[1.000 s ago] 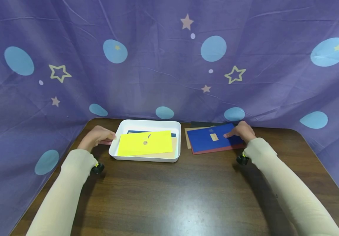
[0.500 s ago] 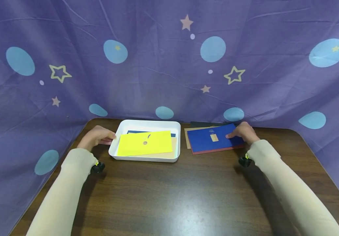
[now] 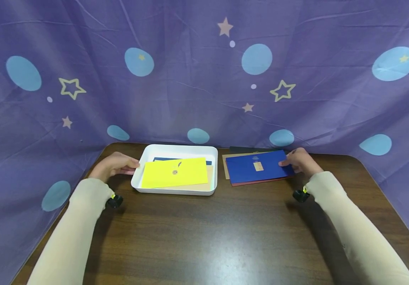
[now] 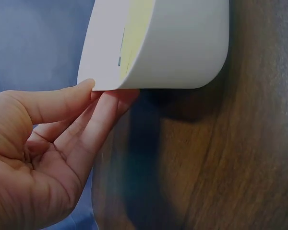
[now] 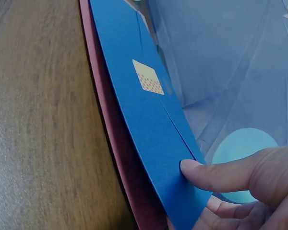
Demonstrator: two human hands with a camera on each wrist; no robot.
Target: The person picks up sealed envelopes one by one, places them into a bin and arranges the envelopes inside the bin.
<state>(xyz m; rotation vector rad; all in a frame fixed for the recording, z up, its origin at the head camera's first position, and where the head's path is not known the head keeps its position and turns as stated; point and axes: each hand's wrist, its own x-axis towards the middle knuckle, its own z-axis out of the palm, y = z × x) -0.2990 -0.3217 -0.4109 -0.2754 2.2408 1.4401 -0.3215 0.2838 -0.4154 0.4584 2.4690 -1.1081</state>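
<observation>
One blue envelope [image 3: 241, 168], its right end pinched in the right grip [image 3: 298, 160], lies over a red envelope [image 3: 248, 182] on the counter [image 3: 190, 229], just right of the white tray [image 3: 176, 192]. The left grip [image 3: 117, 163] pinches the tray's left wall, and a yellow envelope [image 3: 186, 174] lies inside.

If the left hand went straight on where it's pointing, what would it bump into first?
The tray: the left hand is right at its side, pinching the wall. Past that wall, the yellow envelope looks next in line, though the depth is hard to judge.
</observation>
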